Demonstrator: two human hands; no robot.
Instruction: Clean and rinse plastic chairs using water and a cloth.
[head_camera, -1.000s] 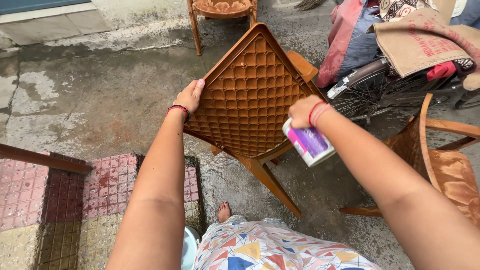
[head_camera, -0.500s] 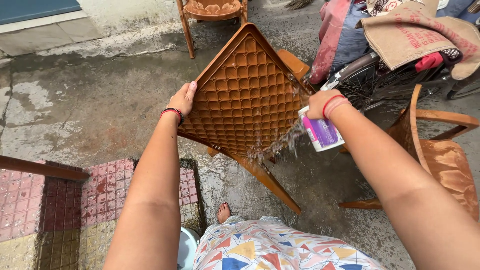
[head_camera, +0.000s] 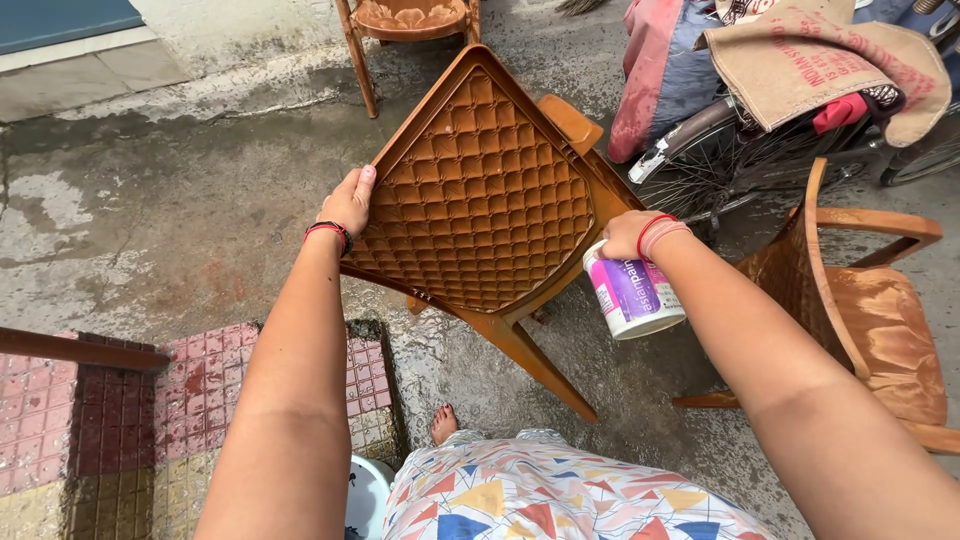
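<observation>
Wet, stained concrete fills the yard, with a patch of red and yellow paving tiles (head_camera: 120, 410) at the lower left of the frame. At centre, a brown plastic chair (head_camera: 480, 200) is tipped over so its ribbed underside faces the camera, legs pointing toward the lower right. The left hand (head_camera: 350, 203) has its grip clenched on the chair's left edge, seemingly to keep the seat tilted up and steady. The right hand (head_camera: 630, 235), at centre right, grasps a small white and purple tub (head_camera: 635, 295) by its top, just beside the chair's right edge, with its mouth turned toward the seat, likely for pouring over the underside. Another brown chair (head_camera: 860, 300) stands at the right, a third chair (head_camera: 405, 25) at the top, and a bicycle (head_camera: 720, 150) draped with cloth and a sack sits in the upper right.
</observation>
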